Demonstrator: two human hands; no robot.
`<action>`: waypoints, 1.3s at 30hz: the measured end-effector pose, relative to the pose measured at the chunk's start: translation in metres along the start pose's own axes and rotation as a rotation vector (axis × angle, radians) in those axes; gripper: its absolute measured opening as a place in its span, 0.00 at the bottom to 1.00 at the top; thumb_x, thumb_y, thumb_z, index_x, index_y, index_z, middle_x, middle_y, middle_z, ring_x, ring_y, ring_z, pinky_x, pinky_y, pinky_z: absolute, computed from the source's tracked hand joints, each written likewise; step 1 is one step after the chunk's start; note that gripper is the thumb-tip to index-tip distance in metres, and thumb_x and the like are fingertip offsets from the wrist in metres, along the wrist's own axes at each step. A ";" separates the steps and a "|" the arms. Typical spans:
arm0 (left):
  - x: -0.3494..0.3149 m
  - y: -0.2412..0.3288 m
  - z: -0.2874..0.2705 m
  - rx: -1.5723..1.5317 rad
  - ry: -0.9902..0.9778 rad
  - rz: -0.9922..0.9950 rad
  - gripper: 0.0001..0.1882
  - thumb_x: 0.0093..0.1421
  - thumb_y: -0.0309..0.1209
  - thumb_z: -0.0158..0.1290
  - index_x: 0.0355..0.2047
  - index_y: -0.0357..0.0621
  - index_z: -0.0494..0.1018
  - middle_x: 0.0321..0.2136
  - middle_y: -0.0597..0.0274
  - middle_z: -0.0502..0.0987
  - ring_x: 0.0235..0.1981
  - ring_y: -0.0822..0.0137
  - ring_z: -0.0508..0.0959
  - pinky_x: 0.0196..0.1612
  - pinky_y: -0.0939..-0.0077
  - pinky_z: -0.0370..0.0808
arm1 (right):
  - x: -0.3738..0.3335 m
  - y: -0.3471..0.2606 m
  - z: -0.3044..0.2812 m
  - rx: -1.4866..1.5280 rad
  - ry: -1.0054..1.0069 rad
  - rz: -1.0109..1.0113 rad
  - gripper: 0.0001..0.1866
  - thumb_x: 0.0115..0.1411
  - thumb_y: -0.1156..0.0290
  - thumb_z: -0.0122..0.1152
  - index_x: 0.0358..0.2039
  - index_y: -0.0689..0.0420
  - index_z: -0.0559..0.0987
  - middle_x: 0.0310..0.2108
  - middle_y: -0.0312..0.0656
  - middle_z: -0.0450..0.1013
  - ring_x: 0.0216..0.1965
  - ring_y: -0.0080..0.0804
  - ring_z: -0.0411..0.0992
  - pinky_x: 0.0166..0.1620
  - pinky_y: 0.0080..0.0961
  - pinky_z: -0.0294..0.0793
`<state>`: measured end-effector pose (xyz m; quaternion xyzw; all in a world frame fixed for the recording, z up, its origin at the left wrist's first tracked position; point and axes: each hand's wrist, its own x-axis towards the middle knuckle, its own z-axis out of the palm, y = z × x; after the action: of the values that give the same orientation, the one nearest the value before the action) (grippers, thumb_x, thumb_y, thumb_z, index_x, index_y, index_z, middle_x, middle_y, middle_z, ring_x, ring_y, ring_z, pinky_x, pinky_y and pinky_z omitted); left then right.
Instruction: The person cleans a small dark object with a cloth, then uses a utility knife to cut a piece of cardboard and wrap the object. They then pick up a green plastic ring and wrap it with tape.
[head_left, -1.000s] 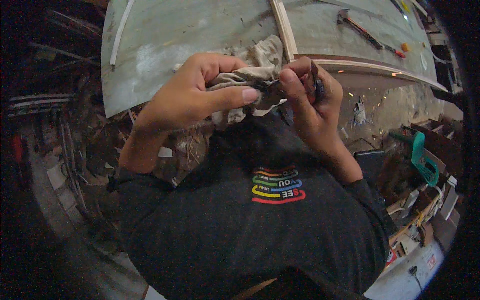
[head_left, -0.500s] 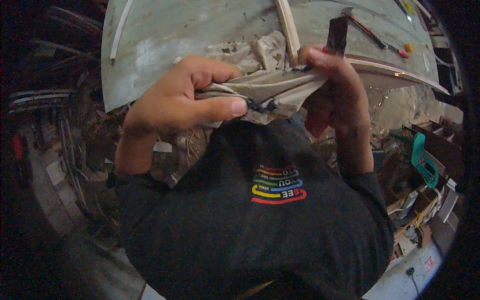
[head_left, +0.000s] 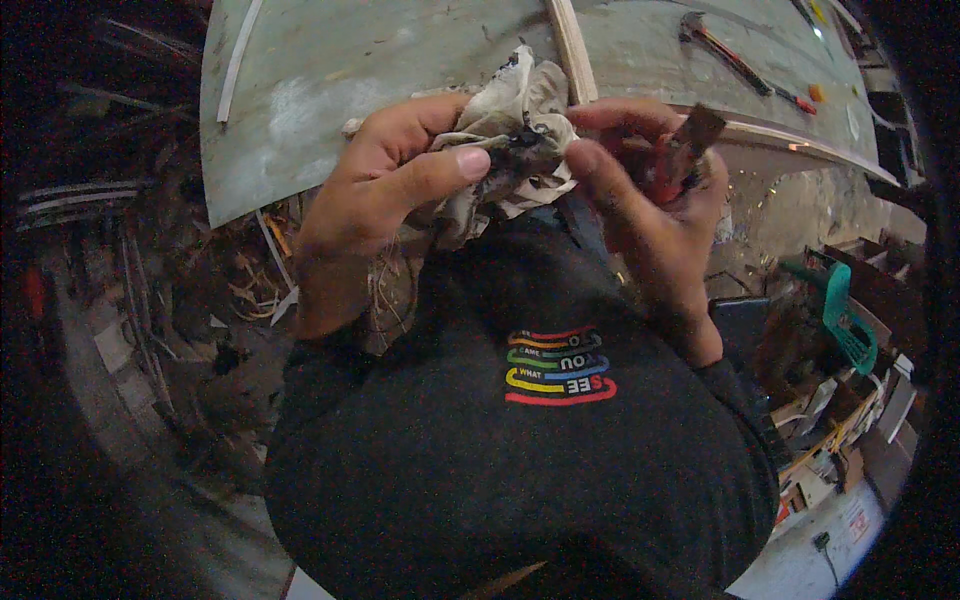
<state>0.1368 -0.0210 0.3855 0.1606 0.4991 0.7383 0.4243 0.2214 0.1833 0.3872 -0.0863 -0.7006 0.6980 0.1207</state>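
Note:
In front of my chest, my left hand [head_left: 385, 185] is closed on a crumpled off-white rag [head_left: 515, 110] with black smears, its thumb pressed over the near side. At the rag's right edge, the thumb and forefinger of my right hand [head_left: 655, 215] reach to the cloth; whether they pinch it I cannot tell. The remaining right-hand fingers are curled around a red-handled scraper [head_left: 697, 135], whose flat dark blade points up and to the right. Part of its handle is hidden in the palm.
Beyond my hands lies a grey-green worktop [head_left: 330, 90] with a wooden strip [head_left: 570, 50] and a red-and-black-handled hammer [head_left: 735, 62]. A white strip [head_left: 240, 60] rests at its left. Down right are a green plastic piece [head_left: 845, 310] and cluttered boxes; scraps litter the floor at left.
The rag was stretched between both hands and is now bunched up at the left hand. My right hand has turned, tipping the scraper blade to the right. The left hand has shifted right.

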 end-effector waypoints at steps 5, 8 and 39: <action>0.003 -0.005 0.006 0.143 0.108 0.032 0.15 0.68 0.34 0.48 0.45 0.34 0.75 0.34 0.67 0.77 0.36 0.79 0.73 0.39 0.84 0.70 | 0.005 0.016 0.005 -0.215 -0.105 -0.350 0.13 0.53 0.80 0.69 0.40 0.59 0.82 0.37 0.35 0.76 0.26 0.11 0.66 0.26 0.09 0.60; 0.004 -0.010 0.009 0.295 0.182 0.129 0.15 0.69 0.36 0.48 0.40 0.35 0.76 0.29 0.69 0.75 0.33 0.80 0.71 0.36 0.83 0.69 | 0.009 0.020 0.003 -0.291 -0.111 -0.462 0.10 0.53 0.80 0.69 0.37 0.59 0.82 0.37 0.36 0.76 0.27 0.14 0.68 0.28 0.12 0.64; 0.011 0.006 -0.010 0.630 0.820 0.634 0.17 0.69 0.39 0.51 0.28 0.38 0.74 0.21 0.76 0.68 0.26 0.83 0.63 0.29 0.85 0.60 | 0.010 0.070 0.005 0.211 -0.423 0.231 0.09 0.66 0.65 0.55 0.35 0.58 0.72 0.24 0.30 0.65 0.22 0.13 0.59 0.23 0.13 0.58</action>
<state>0.1214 -0.0195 0.3839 0.1219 0.7442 0.6473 -0.1111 0.2071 0.1821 0.3178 -0.0050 -0.6191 0.7789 -0.1005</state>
